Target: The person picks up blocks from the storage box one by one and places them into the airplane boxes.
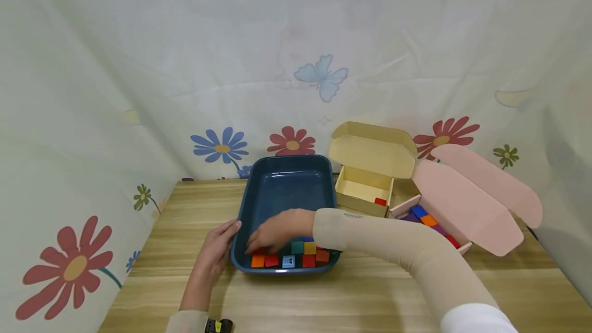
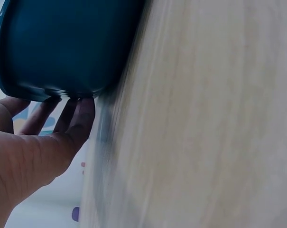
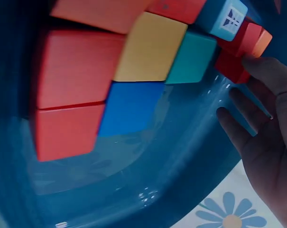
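A dark blue tray [image 1: 289, 191] stands on the table with several coloured wooden blocks along its near end. My left hand [image 1: 215, 251] grips its left rim, fingertips against the outer wall and thumb at the edge. Inside the tray's near left corner is my right hand [image 1: 277, 230]. In the right wrist view its thumb tip is right at a dark red block [image 3: 231, 67], with the other fingers stretched out. Beside that sit a light blue printed block [image 3: 222, 19], a green block [image 3: 190, 58], a yellow block [image 3: 150, 46] and a blue block [image 3: 131, 107].
Behind the tray's right side, an open yellow box [image 1: 363, 204] has one red block [image 1: 380, 202] inside. To its right, an open pink box [image 1: 462, 243] holds a row of blue, orange, purple and red blocks. A flowered cloth [image 1: 231, 102] hangs behind the table [image 1: 361, 302].
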Demonstrator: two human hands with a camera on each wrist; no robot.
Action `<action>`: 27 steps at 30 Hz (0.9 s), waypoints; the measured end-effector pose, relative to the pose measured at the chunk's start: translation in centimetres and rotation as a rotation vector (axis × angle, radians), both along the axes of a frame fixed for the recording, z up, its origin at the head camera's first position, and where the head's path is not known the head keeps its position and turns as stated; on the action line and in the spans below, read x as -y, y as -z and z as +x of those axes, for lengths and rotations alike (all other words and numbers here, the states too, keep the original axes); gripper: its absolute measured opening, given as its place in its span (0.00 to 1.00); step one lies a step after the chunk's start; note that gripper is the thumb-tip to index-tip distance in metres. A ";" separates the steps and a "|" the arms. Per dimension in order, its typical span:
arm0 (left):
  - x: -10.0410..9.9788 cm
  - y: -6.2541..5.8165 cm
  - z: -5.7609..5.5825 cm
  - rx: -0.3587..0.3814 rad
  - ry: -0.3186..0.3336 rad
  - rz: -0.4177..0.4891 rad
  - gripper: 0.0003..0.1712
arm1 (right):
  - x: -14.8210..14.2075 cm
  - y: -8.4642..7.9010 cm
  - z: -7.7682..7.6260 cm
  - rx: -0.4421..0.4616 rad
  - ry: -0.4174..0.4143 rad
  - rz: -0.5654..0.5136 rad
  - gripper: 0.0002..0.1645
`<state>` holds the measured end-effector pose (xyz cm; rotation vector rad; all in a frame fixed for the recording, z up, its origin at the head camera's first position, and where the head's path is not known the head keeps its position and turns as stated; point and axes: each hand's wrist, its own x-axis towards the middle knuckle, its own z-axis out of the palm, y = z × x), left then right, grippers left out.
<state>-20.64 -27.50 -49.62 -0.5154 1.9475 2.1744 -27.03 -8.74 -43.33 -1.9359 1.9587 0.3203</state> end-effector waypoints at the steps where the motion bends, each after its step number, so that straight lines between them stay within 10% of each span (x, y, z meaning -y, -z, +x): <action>1: -0.1 -0.1 0.0 0.003 -0.002 -0.002 0.32 | 0.1 -0.1 0.1 0.002 0.003 0.005 0.32; 27: -1.2 -0.6 -0.3 0.013 -0.097 -0.141 0.30 | -0.7 -1.3 0.1 0.053 0.090 0.008 0.20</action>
